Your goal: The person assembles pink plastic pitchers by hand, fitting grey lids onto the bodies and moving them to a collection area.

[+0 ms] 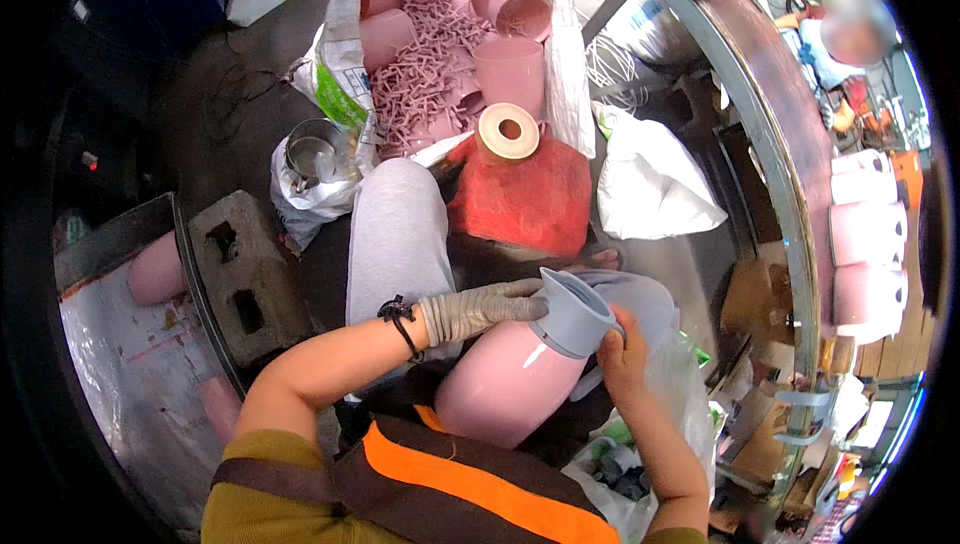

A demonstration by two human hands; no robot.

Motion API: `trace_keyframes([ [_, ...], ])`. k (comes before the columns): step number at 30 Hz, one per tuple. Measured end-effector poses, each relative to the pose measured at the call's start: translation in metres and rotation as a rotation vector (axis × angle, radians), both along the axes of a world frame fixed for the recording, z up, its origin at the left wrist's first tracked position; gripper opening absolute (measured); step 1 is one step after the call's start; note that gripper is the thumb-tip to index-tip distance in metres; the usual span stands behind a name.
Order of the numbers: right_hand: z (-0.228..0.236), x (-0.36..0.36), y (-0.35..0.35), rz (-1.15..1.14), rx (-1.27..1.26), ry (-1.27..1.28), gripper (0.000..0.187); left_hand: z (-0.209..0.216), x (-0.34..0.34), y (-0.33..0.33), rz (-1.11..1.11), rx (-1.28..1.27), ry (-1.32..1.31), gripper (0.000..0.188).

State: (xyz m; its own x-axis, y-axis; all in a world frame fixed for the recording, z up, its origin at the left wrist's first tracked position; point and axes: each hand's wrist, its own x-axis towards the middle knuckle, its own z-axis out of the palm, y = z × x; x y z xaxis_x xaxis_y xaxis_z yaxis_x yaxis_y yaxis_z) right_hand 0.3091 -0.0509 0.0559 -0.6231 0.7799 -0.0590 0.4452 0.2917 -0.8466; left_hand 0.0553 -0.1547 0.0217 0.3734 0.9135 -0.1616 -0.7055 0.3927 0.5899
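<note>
A glossy pink vacuum jug point(510, 384) with a grey spout collar point(575, 314) lies tilted across my lap, its spout pointing up and away. My left hand point(480, 311), in a pale work glove, grips the jug at the neck, fingers against the left side of the collar. At the collar's right edge, my bare right hand point(625, 354) has its fingers curled in; whatever is between them is hidden. Just beyond the jug stands a red block-like container point(525, 194) with a cream ring-shaped part point(508, 131) on top.
Ahead, a white sack point(345, 34) holds pink cups and many small pink pieces. A concrete block point(245, 279) and a plastic-lined bin point(150, 384) are at left. To the right are a white bag point(655, 174) and a curved metal-edged bench point(780, 124) bearing pink jugs point(865, 234).
</note>
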Motion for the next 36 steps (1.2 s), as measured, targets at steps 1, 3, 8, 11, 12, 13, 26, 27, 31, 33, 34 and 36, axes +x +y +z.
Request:
trace_keyframes([
  [1, -0.002, -0.001, -0.001, -0.018, -0.047, 0.013, 0.031, -0.001, 0.001, 0.000, -0.007, -0.038, -0.022, 0.069],
  [3, -0.009, 0.000, -0.005, -0.037, -0.151, 0.039, 0.033, -0.011, -0.005, 0.006, -0.085, -0.014, -0.085, 0.069],
  [8, 0.003, -0.016, 0.007, 0.055, -0.139, 0.034, 0.041, -0.020, -0.005, 0.002, -0.074, -0.093, -0.212, 0.065],
  [11, -0.002, -0.004, 0.009, -0.048, -0.324, 0.126, 0.037, -0.023, 0.000, 0.005, -0.034, -0.113, -0.274, 0.060],
  [12, -0.002, -0.002, 0.012, -0.044, -0.344, 0.132, 0.038, -0.021, 0.002, 0.006, -0.008, -0.137, -0.307, 0.059],
  [13, -0.001, 0.000, 0.014, -0.040, -0.365, 0.138, 0.040, -0.018, 0.003, 0.006, 0.019, -0.162, -0.340, 0.057],
  [26, 0.008, -0.010, 0.002, -0.026, 0.016, -0.078, 0.031, -0.023, 0.006, 0.001, -0.018, 0.044, -0.136, 0.075],
  [27, 0.013, -0.013, 0.002, -0.003, 0.021, -0.124, 0.029, -0.017, 0.004, 0.000, -0.015, 0.050, -0.097, 0.077],
  [31, 0.021, -0.024, 0.003, 0.032, 0.038, -0.166, 0.028, 0.018, -0.006, 0.001, -0.029, 0.020, 0.115, 0.076],
  [33, 0.015, -0.020, 0.000, 0.039, 0.083, -0.156, 0.027, 0.012, -0.005, 0.002, -0.031, 0.088, 0.277, 0.072],
  [34, 0.010, -0.018, -0.003, 0.058, 0.142, -0.120, 0.027, 0.011, -0.003, 0.000, -0.030, 0.101, 0.341, 0.071],
  [36, 0.006, -0.017, -0.002, 0.094, 0.276, -0.037, 0.027, 0.020, -0.002, -0.001, 0.011, 0.116, 0.478, 0.071],
])
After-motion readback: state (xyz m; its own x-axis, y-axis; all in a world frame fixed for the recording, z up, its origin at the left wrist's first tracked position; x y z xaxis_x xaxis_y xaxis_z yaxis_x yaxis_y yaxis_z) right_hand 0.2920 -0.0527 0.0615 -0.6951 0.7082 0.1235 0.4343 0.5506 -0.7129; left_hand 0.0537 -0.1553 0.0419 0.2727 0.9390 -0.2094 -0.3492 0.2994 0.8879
